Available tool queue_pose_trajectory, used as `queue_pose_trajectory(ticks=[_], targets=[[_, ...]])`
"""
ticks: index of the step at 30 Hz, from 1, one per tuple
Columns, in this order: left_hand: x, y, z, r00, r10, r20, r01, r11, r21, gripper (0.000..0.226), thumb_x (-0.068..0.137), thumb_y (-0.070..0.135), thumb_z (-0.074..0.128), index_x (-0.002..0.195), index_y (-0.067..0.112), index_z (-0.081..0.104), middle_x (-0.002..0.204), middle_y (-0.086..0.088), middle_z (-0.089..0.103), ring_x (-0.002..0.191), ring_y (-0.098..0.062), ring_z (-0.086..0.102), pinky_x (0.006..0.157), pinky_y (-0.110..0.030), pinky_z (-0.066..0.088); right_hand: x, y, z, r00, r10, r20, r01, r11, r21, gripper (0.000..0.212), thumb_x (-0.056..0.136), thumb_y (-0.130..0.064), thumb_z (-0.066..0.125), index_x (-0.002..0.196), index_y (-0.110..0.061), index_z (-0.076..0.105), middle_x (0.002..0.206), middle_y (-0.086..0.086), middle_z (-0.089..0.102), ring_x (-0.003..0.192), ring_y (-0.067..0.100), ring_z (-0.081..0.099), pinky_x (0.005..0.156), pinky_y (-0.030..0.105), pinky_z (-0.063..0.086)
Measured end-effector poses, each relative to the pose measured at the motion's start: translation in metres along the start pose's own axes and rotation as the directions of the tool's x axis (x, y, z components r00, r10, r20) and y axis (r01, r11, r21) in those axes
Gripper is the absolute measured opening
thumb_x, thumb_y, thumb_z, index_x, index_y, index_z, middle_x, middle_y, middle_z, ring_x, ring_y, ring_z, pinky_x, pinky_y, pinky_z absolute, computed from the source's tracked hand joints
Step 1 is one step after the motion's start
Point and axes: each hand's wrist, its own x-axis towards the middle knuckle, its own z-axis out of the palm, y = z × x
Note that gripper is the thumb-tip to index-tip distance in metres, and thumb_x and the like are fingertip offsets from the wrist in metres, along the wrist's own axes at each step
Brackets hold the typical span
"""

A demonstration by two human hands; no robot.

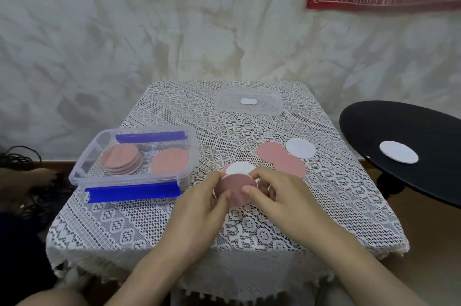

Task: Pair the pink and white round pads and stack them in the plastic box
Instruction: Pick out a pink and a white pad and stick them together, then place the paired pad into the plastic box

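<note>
My left hand [199, 202] and my right hand [279, 197] both grip one pink round pad [235, 184] just above the lace-covered table [139, 226]. A white pad [240, 169] lies right behind it, partly over another pink one. Further right lie two overlapping pink pads [272, 153] [290, 166] and a white pad [300, 148]. The clear plastic box [82, 171] with blue clips stands at the left; inside are a stack of pads [121, 160] with pink on top and a single pink pad [169, 161].
The box's clear lid [249, 102] lies at the table's far side. A black round side table [404, 131] at the right carries one white pad [398, 152]. Dark cables lie on the floor at the left. A wall stands behind the table.
</note>
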Motion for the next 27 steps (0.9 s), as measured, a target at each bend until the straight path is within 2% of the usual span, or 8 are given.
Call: queue_pose_trajectory(ticks=[3, 6, 8, 11, 16, 20, 23, 27], targets=[[0.0, 0.007, -0.004, 0.999, 0.04, -0.036, -0.041, 0.999, -0.001, 0.018, 0.097, 0.031, 0.053, 0.109, 0.045, 0.056, 0.086, 0.024, 0.063, 0.072, -0.003, 0.059, 0.058, -0.018, 0.042, -0.001, -0.004, 0.001, 0.999, -0.041, -0.023, 0.041, 0.999, 0.006, 0.012, 0.1, -0.045, 0.054, 0.099, -0.036, 0.062, 0.068, -0.011, 0.065, 0.063, 0.009, 0.059, 0.058, 0.034, 0.047], [0.0, 0.008, -0.006, 0.995, 0.073, -0.074, -0.072, 0.997, 0.008, 0.019, 0.098, 0.033, 0.054, 0.111, 0.047, 0.056, 0.092, 0.028, 0.063, 0.085, 0.0, 0.06, 0.065, -0.014, 0.043, -0.002, -0.008, 0.002, 0.996, -0.078, -0.041, 0.08, 0.996, 0.033, 0.012, 0.102, -0.043, 0.052, 0.105, -0.037, 0.062, 0.07, -0.009, 0.066, 0.063, 0.01, 0.06, 0.057, 0.033, 0.047], [0.001, 0.003, -0.004, 0.996, 0.079, -0.047, -0.078, 0.997, 0.027, 0.014, 0.098, 0.032, 0.053, 0.107, 0.043, 0.055, 0.086, 0.025, 0.062, 0.08, -0.001, 0.058, 0.061, -0.016, 0.04, -0.003, -0.007, 0.003, 0.995, -0.1, -0.022, 0.099, 0.994, -0.048, 0.014, 0.103, -0.043, 0.049, 0.106, -0.035, 0.061, 0.068, -0.01, 0.062, 0.064, 0.011, 0.059, 0.057, 0.031, 0.045], [-0.001, -0.003, 0.002, 0.996, 0.081, 0.034, -0.083, 0.992, 0.093, 0.01, 0.099, 0.029, 0.053, 0.102, 0.039, 0.053, 0.077, 0.021, 0.057, 0.075, -0.002, 0.054, 0.059, -0.023, 0.036, -0.004, -0.001, 0.006, 0.993, -0.064, 0.104, 0.083, 0.979, -0.188, 0.017, 0.105, -0.043, 0.044, 0.098, -0.031, 0.052, 0.071, -0.011, 0.059, 0.064, 0.009, 0.055, 0.059, 0.033, 0.044], [-0.001, 0.002, -0.003, 0.991, 0.128, -0.038, -0.124, 0.989, 0.083, 0.016, 0.099, 0.025, 0.053, 0.098, 0.041, 0.051, 0.082, 0.024, 0.057, 0.079, -0.001, 0.055, 0.061, -0.017, 0.037, -0.006, -0.007, 0.004, 0.993, -0.114, -0.001, 0.113, 0.985, -0.128, 0.011, 0.105, -0.037, 0.045, 0.105, -0.033, 0.056, 0.071, -0.016, 0.055, 0.067, 0.007, 0.054, 0.058, 0.023, 0.038], [-0.002, -0.007, 0.003, 0.996, 0.083, 0.013, -0.084, 0.991, 0.108, 0.025, 0.1, 0.027, 0.052, 0.095, 0.049, 0.042, 0.079, 0.021, 0.056, 0.077, -0.001, 0.054, 0.06, -0.023, 0.035, -0.005, -0.005, 0.012, 0.992, -0.077, 0.099, 0.098, 0.969, -0.228, 0.017, 0.106, -0.04, 0.041, 0.092, -0.031, 0.046, 0.077, -0.011, 0.056, 0.067, 0.01, 0.053, 0.063, 0.035, 0.045], [-0.003, -0.006, -0.003, 0.997, 0.068, -0.023, -0.066, 0.996, 0.055, 0.022, 0.1, 0.031, 0.052, 0.089, 0.047, 0.042, 0.076, 0.017, 0.057, 0.069, -0.006, 0.054, 0.055, -0.022, 0.035, -0.002, -0.01, 0.01, 0.995, -0.088, 0.046, 0.094, 0.985, -0.142, 0.014, 0.105, -0.041, 0.044, 0.099, -0.033, 0.055, 0.073, -0.014, 0.058, 0.066, 0.009, 0.056, 0.057, 0.028, 0.043], [-0.003, -0.007, -0.02, 0.994, 0.028, -0.104, -0.036, 0.997, -0.075, 0.007, 0.098, 0.035, 0.053, 0.092, 0.035, 0.051, 0.07, 0.013, 0.057, 0.057, -0.009, 0.049, 0.053, -0.024, 0.037, 0.008, -0.021, 0.014, 0.994, -0.109, -0.028, 0.11, 0.994, 0.013, 0.011, 0.103, -0.041, 0.05, 0.11, -0.037, 0.058, 0.073, -0.016, 0.063, 0.065, 0.009, 0.06, 0.056, 0.025, 0.044]])
